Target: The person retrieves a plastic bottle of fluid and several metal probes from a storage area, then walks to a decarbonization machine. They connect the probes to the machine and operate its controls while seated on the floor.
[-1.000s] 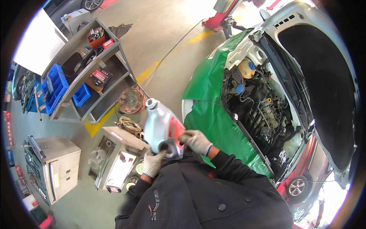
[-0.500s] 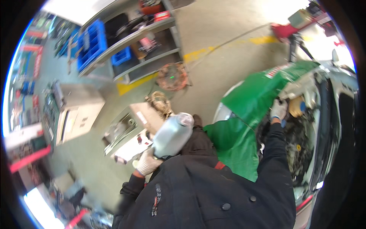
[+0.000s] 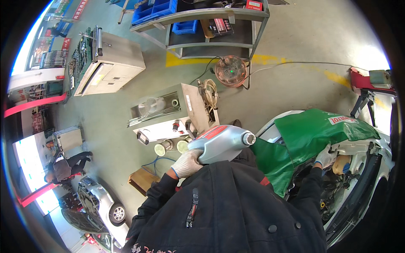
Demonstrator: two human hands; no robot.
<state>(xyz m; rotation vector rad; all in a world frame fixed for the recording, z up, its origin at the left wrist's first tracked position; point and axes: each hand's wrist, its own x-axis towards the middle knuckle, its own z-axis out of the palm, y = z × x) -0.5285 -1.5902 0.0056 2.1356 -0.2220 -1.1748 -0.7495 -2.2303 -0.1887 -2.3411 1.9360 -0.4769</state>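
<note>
My left hand (image 3: 188, 163), in a white knit glove, is closed on the rear of a silver-grey oil jug (image 3: 225, 145) with a red label. The jug lies tilted in front of my chest, its round neck (image 3: 249, 139) pointing right. My right hand (image 3: 325, 157), gloved too, reaches into the engine bay (image 3: 333, 192) of a car, beside a tan rounded part (image 3: 341, 164). A small dark thing shows at its fingertips; its fingers are too poorly seen to tell their grip. A green fender cover (image 3: 312, 135) drapes over the car's side next to that hand.
A metal equipment box (image 3: 192, 109) with coiled hose stands ahead, left of a cable reel (image 3: 230, 71). Farther off are a shelf trolley (image 3: 211, 44) with blue bins and a tool cabinet (image 3: 114, 67). Another person (image 3: 67, 166) and a silver car (image 3: 99, 198) are at far left.
My view has swung, so the surroundings sit farther right and higher. The jug has tipped from slanting upward to nearly level, its neck now rightward. My right hand stays in the engine bay.
</note>
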